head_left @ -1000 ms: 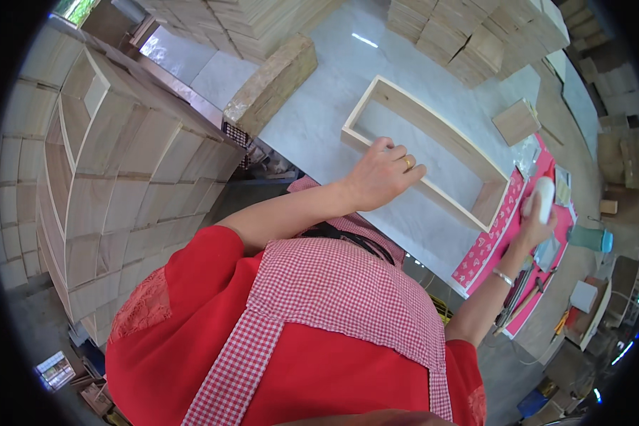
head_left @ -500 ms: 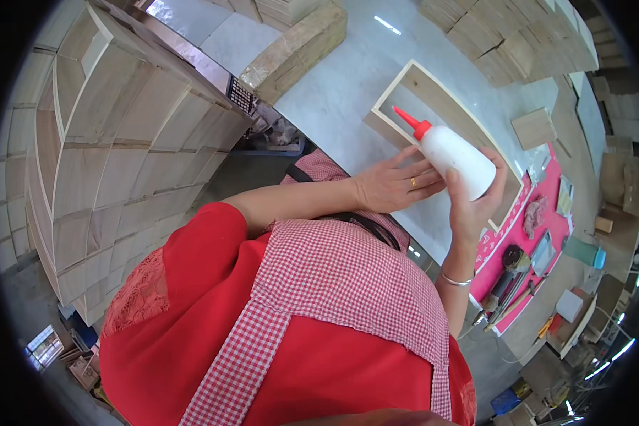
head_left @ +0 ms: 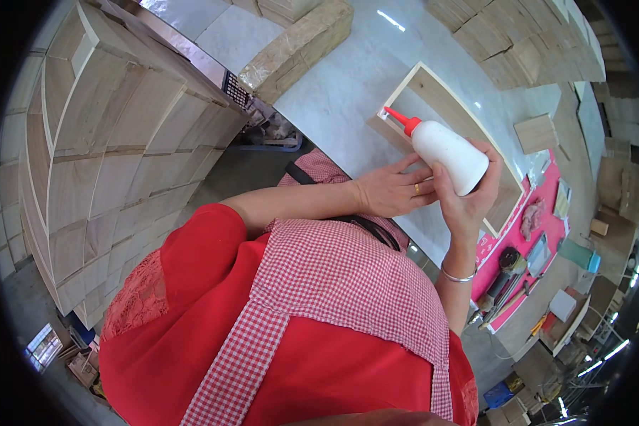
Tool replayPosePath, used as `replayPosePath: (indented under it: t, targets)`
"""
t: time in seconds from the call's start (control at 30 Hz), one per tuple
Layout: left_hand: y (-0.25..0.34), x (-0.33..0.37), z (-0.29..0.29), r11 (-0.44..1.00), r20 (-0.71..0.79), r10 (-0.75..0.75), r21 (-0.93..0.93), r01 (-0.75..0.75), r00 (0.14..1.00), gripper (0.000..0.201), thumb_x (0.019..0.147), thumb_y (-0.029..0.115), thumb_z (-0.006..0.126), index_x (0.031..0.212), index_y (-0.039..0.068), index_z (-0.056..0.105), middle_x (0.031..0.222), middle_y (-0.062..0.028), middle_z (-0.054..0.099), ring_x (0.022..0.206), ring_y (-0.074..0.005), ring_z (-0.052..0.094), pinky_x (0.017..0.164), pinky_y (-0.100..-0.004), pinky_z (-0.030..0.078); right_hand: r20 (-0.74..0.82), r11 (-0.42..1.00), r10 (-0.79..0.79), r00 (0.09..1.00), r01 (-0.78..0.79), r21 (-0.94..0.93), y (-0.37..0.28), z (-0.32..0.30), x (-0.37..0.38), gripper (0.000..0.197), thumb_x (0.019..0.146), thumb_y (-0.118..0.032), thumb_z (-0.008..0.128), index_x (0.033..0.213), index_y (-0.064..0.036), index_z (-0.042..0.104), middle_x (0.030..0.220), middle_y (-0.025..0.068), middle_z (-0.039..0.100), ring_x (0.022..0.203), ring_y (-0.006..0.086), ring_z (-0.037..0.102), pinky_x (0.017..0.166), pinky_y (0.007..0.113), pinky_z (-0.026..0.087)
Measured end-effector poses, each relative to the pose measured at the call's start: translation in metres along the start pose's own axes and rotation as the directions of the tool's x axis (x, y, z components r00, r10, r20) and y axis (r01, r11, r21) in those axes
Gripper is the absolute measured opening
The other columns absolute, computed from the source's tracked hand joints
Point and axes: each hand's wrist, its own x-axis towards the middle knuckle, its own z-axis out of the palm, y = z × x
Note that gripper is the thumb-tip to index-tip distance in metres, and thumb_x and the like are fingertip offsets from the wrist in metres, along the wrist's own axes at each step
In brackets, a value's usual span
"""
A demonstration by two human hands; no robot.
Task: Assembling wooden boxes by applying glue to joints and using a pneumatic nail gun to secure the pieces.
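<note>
My right hand [head_left: 468,206] is closed around a white squeeze bottle [head_left: 449,155] with a red cap and a long red nozzle. The bottle is tilted over a shallow pale wooden box frame [head_left: 439,94], its nozzle tip at the frame's far left corner, where a small white spot shows. My left hand [head_left: 397,190] lies at the frame's near side under the bottle, fingers stretched out and slightly apart, a ring on one. The bottle and my hands hide most of the frame's near wall.
Stacked wooden boxes [head_left: 113,135] rise at the left. A tape-wrapped block [head_left: 298,53] lies on the pale tabletop [head_left: 319,106]; more wooden pieces [head_left: 511,42] are piled far right. Beside a wooden board [head_left: 536,133], a pink mat [head_left: 484,280] bears tools.
My right hand has moved the bottle slightly left, bringing the nozzle tip to the frame's corner. A white spot now shows there. My left hand has barely shifted.
</note>
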Motion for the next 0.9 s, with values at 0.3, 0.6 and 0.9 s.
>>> replayPosePath:
  t: [0.3, 0.6, 0.9]
  targets:
    - [0.0, 0.0, 0.0, 1.0, -0.026, 0.002, 0.021, -0.002, 1.0, 0.047, 0.089, 0.021, 0.05, 0.135, 0.014, 0.056, 0.148, -0.0041, 0.046, 0.143, -0.0241, 0.035, 0.118, -0.054, 0.02, -0.081, 0.999, 0.045, 0.996, -0.046, -0.008, 0.004, 0.005, 0.018, 0.057, 0.073, -0.007, 0.083, 0.12, -0.0011, 0.05, 0.112, 0.0106, 0.057, 0.1, 0.0199, 0.06, 0.084, 0.032, 0.051]
    - [0.002, 0.004, -0.001, 0.993, -0.067, -0.015, 0.116, 0.023, 0.998, 0.048, 0.09, 0.022, 0.052, 0.137, 0.014, 0.056, 0.152, -0.0033, 0.043, 0.145, -0.0198, 0.035, 0.119, -0.0528, 0.016, -0.189, 0.996, 0.061, 0.98, -0.072, -0.049, 0.011, 0.011, 0.045, 0.054, 0.076, -0.014, 0.083, 0.118, -0.0022, 0.051, 0.105, 0.01, 0.059, 0.09, 0.0186, 0.062, 0.075, 0.031, 0.053]
    - [0.002, 0.006, -0.005, 0.99, -0.063, -0.019, 0.14, 0.027, 0.998, 0.045, 0.09, 0.023, 0.054, 0.134, 0.015, 0.058, 0.151, -0.0026, 0.044, 0.144, -0.0181, 0.036, 0.12, -0.0527, 0.014, -0.226, 0.993, 0.015, 0.974, -0.04, -0.109, 0.016, 0.007, 0.062, 0.051, 0.077, -0.017, 0.084, 0.115, -0.002, 0.052, 0.103, 0.0104, 0.06, 0.087, 0.0184, 0.062, 0.072, 0.031, 0.053]
